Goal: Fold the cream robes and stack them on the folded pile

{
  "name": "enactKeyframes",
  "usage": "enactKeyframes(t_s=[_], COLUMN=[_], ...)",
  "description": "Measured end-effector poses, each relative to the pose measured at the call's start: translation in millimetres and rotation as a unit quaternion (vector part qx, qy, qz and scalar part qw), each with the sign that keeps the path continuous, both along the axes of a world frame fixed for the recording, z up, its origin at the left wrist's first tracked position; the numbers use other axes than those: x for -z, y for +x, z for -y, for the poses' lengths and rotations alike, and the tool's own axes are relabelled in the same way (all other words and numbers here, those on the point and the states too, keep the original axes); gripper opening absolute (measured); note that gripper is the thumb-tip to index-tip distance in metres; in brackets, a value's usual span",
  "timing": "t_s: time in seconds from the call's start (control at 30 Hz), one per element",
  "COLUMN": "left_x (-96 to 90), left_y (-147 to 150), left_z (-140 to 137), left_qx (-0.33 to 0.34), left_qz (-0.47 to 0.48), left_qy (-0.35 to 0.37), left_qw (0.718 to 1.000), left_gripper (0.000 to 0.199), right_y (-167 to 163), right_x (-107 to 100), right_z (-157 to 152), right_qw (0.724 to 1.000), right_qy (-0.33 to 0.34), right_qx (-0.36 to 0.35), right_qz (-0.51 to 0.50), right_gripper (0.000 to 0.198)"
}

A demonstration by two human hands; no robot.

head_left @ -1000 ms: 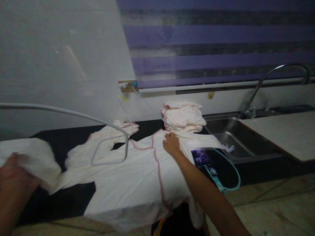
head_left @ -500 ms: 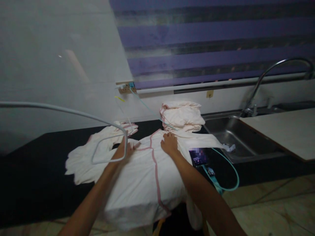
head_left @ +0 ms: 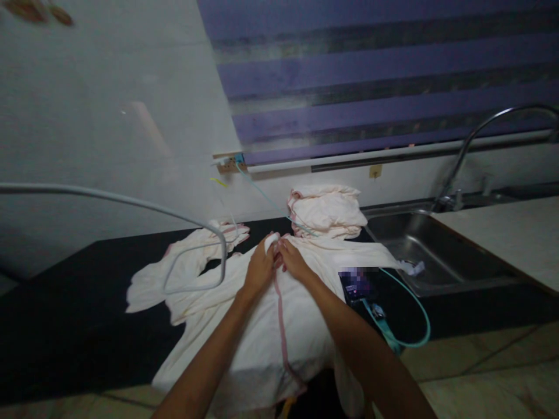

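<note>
A white long-sleeved garment with a pinkish-red trim line down its front lies over the counter, its lower part hanging past the front edge. At the top of that trim my left hand is closed on a bunched white bit of the cloth. My right hand pinches the garment right beside it, the fingertips of both hands nearly meeting. One sleeve stretches right toward the sink. Another white piece of clothing with reddish trim lies crumpled to the left.
Folded white clothes are stacked at the wall. Right of the garment are a phone and a teal cord. Further right come a steel sink, a tap and a pale board. A grey bent rod crosses the left foreground.
My left hand has moved right from the garment's left side to its middle and gathered cloth there. My right hand has shifted slightly left, closing beside it. The view has tilted slightly.
</note>
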State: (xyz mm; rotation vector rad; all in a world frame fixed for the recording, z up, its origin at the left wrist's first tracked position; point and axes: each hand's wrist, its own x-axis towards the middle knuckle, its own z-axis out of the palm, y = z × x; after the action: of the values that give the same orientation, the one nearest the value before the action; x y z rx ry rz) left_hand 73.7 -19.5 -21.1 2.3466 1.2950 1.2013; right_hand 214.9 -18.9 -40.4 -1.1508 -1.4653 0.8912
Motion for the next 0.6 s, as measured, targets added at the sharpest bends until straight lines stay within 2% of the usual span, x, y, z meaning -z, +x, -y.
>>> enactKeyframes(t_s=[0.1,0.2,0.27,0.37,0.43,0.53,0.6], left_x=[-0.3,7.2,15.6,27.2,31.1,32.3,33.2], left_y=[23,31,27,12,-6,-40,-65], left_z=[18,47,71,101,107,97,87], left_qx=[0.017,-0.015,-0.027,-0.012,-0.018,-0.068,-0.109], left_qz=[-0.020,-0.064,-0.073,-0.110,-0.157,-0.202,-0.219], left_qy=[0.010,0.058,0.082,0.051,0.009,-0.015,-0.025], left_qw=[1.000,0.996,0.994,0.993,0.987,0.977,0.969], left_gripper=[0.057,0.063,0.062,0.035,0.025,0.026,0.033], right_y=[-4,1,8,25,39,57,63], right_x=[0,-2,-3,-3,-2,2,4], right_z=[-5,-10,-14,-23,-29,-34,-35], right_qw=[0.990,0.959,0.947,0.947,0.943,0.934,0.930], right_qy=[-0.041,-0.063,-0.066,-0.066,-0.068,-0.072,-0.075], right_qx=[-0.038,-0.046,-0.015,0.076,0.152,0.252,0.292], right_qz=[-0.126,-0.272,-0.313,-0.305,-0.288,-0.243,-0.208], right_gripper=[0.062,0.052,0.042,0.039,0.040,0.047,0.052])
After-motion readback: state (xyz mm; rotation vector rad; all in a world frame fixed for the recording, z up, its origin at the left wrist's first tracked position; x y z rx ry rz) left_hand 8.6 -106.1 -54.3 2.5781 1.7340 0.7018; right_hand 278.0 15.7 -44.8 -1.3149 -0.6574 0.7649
